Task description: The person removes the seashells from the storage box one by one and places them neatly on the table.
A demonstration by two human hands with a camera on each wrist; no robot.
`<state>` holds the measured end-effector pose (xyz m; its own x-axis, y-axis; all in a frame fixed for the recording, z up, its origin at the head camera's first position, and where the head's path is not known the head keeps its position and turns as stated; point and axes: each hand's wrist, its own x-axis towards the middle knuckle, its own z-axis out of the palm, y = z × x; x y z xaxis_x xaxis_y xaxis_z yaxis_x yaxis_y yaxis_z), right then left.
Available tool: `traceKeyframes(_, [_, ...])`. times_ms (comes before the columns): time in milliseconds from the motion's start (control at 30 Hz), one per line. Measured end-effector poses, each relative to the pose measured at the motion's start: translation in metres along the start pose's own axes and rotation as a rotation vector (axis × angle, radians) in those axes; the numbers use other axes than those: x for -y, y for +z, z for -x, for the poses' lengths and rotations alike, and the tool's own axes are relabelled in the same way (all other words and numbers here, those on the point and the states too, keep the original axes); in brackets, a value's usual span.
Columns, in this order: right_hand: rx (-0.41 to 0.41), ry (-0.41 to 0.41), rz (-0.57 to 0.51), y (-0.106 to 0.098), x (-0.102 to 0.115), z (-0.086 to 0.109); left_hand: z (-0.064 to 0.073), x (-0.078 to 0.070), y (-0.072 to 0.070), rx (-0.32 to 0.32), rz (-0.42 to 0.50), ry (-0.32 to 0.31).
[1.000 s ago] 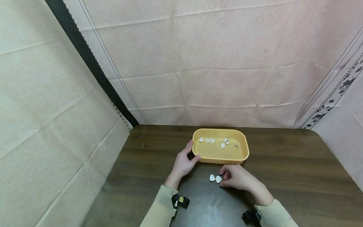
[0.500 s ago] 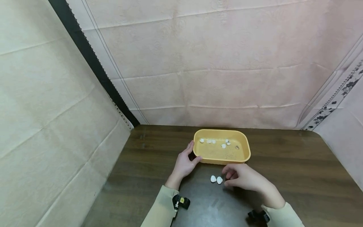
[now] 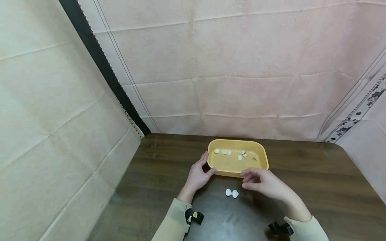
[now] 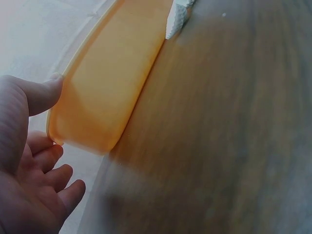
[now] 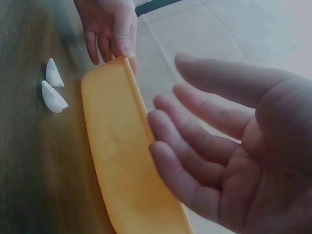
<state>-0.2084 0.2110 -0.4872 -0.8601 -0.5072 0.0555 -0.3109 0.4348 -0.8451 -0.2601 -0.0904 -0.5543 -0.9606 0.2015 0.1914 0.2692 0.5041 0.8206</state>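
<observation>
A yellow plastic tray [image 3: 227, 173] sits near the table's back edge. At its front left corner my left hand [image 3: 197, 175] grips the rim, thumb [image 4: 46, 95] on the near side and fingers round the end. My right hand [image 3: 262, 181] hovers by the tray's front right edge; its fingers [image 5: 170, 161] are loosely bent and hold nothing. Two white seashells lie side by side on the table in front of the tray, a left shell [image 3: 228, 192] and a right shell [image 3: 235, 193]. Their ribbed edges show in the right wrist view.
Several small white shells [image 3: 239, 157] lie scattered inside the tray, along with a brownish one [image 3: 254, 159]. Behind the dark wooden table [image 3: 163, 174] hangs a pale cloth [image 3: 235, 93], and another cloth [image 3: 60, 140] hangs at the left.
My right hand has moved off the two shells, up and to the right towards the tray's front edge, and its fingers have spread. The left hand keeps its grip on the tray.
</observation>
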Motion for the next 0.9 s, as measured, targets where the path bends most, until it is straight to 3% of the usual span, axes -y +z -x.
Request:
traceKeyframes(167, [-0.052,0.046,-0.03,-0.001,-0.001,-0.007,-0.001,-0.001,0.0,0.003,-0.006,-0.014])
traceKeyframes(533, [-0.129,0.037,-0.032,-0.002,-0.008,-0.026,0.001,-0.001,-0.001,0.003,0.006,-0.003])
traceKeyframes(767, [-0.144,0.066,-0.065,-0.006,-0.018,-0.045,0.0,0.0,0.0,-0.001,0.008,0.0])
traceKeyframes(900, [-0.15,0.101,-0.018,-0.007,-0.025,-0.055,0.001,0.0,0.0,0.002,0.008,-0.007])
